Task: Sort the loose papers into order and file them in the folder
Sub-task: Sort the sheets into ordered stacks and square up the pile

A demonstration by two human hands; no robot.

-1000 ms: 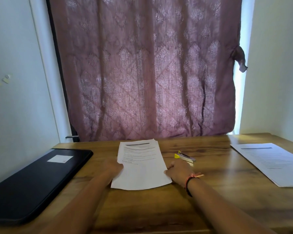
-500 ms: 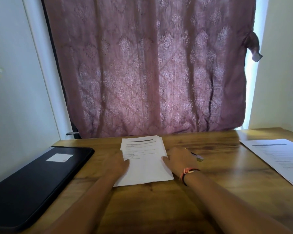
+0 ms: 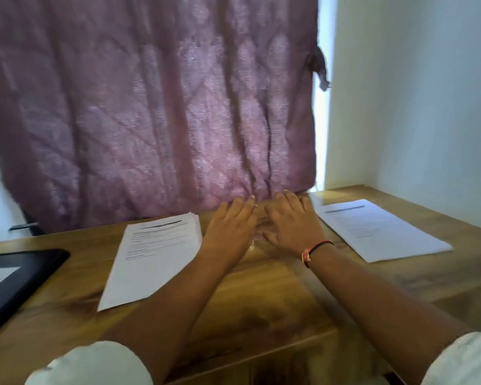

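A stack of printed papers (image 3: 153,254) lies on the wooden desk (image 3: 261,301), left of centre. A second printed sheet (image 3: 378,229) lies at the right. The black folder (image 3: 17,276), shut and bearing a white label, sits at the left edge. My left hand (image 3: 229,232) and my right hand (image 3: 292,223) lie side by side between the two paper piles, fingers straight and spread, reaching toward the back of the desk. Neither hand holds a paper. The stapler seen earlier is hidden under my hands.
A mauve patterned curtain (image 3: 150,107) hangs just behind the desk's back edge. White walls close in on the left and right. A thread bracelet (image 3: 314,248) circles my right wrist.
Both hands let go of the centre paper stack and moved right and forward, covering the spot where the stapler lay. The view swung right, so the papers and folder shifted left.
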